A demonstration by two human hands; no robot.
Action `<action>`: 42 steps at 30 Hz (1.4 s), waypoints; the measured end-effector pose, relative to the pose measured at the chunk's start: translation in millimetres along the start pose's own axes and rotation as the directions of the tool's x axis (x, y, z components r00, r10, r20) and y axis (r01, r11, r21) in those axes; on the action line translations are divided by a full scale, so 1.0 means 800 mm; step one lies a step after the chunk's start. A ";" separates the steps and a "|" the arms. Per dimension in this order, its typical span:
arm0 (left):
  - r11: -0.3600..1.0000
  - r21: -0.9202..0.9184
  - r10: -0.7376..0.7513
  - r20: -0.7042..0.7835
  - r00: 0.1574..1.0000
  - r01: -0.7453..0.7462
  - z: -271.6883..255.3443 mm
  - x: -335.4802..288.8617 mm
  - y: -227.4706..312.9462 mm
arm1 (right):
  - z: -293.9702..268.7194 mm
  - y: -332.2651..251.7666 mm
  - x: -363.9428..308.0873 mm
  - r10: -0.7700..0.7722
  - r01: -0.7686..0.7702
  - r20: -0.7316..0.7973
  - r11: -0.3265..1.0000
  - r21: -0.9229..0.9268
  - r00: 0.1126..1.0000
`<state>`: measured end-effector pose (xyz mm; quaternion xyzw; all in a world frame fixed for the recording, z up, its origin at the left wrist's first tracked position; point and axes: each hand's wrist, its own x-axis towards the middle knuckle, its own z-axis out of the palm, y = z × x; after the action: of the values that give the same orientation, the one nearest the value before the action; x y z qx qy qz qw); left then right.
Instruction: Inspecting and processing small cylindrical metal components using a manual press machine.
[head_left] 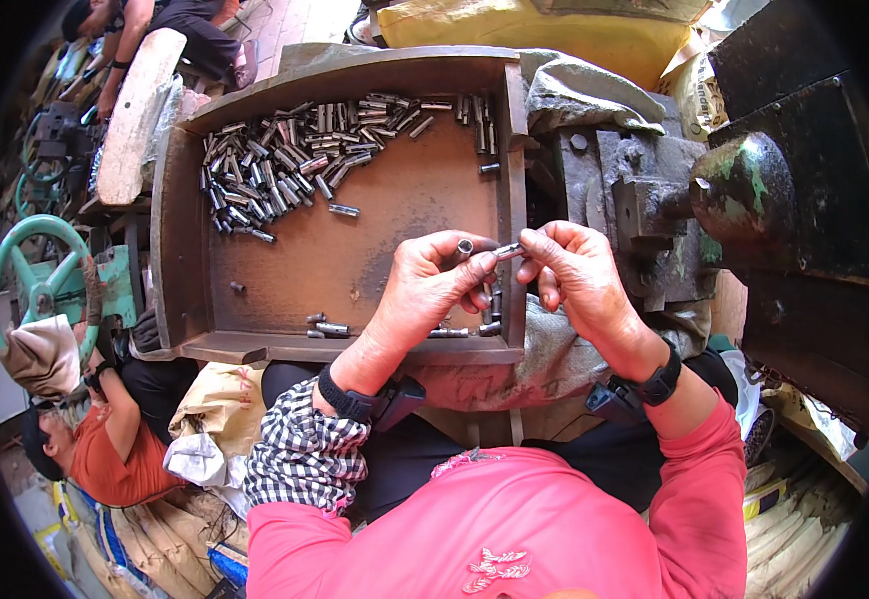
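Note:
Over the right end of a shallow brown box [339, 255], my two hands meet at a small metal tube [509, 251]. My left hand [424, 285] pinches its left end between thumb and fingers. Against the fingers of that same hand rests a second short tube [464, 248], its round end facing up. On the other end of the first tube, the thumb and fingertips of my right hand [576, 275] are closed. A heap of similar metal tubes [265, 175] fills the box's far left part, and a few more tubes [332, 328] lie along its near wall.
To the right stands a heavy, dirty metal machine [644, 190] with a rounded, green-flecked part [744, 190]. A grey cloth [594, 90] drapes over the box's far right corner. At left are a green handwheel [40, 285] and a person in an orange shirt [120, 449]; another person sits far left.

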<state>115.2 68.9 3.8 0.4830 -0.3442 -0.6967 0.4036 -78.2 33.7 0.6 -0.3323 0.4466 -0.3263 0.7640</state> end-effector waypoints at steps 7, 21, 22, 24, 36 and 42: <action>0.710 0.606 0.412 0.057 0.909 -0.359 0.006 -0.002 -0.002 | -0.008 -0.003 0.003 0.095 -0.088 0.129 0.994 -0.063 0.987; 0.714 0.640 0.261 0.133 0.956 -0.284 0.002 -0.002 -0.002 | -0.003 -0.007 0.004 0.042 0.008 0.150 0.949 -0.316 0.988; 0.957 0.271 -0.097 -0.022 0.995 0.099 0.000 -0.002 0.004 | -0.003 -0.006 0.006 -0.035 0.049 0.063 0.970 -0.239 0.997; 0.984 -0.045 -0.172 -0.009 0.985 0.172 -0.012 0.002 0.005 | -0.002 -0.015 0.006 -0.164 0.153 0.001 0.920 -0.362 0.987; 0.114 0.984 0.150 0.121 0.981 -0.138 -0.002 0.016 -0.022 | -0.005 -0.010 0.004 -0.141 0.144 0.036 0.907 -0.395 0.989; 0.172 0.970 0.216 0.133 0.967 -0.172 -0.006 0.011 -0.026 | 0.007 -0.024 0.008 -0.214 0.194 0.032 0.802 -0.564 0.976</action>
<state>112.8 69.6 -19.6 0.5929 -0.7571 -0.2562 0.0984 -74.0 18.8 14.9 -0.5838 0.4971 -0.2652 0.5845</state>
